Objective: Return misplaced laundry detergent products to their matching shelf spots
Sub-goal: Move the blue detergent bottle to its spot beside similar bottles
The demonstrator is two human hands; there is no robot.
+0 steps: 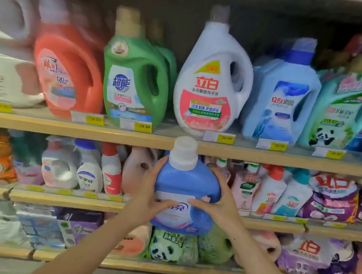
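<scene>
Both hands clasp a blue detergent bottle (188, 188) with a white cap, held upright in front of the shelving: the left hand (153, 192) wraps its left side, fingers across the label, and the right hand (221, 199) grips the right side the same way. The bottle's cap reaches the edge of the top shelf (61, 127), directly below a white jug (212, 81) with a pink label. Left of that jug stand a green jug (137, 78) and an orange jug (66, 71); to its right, a light-blue jug (282, 97). Behind the held bottle, smaller bottles crowd the middle shelf (63, 199). What any of them contains cannot be seen.
</scene>
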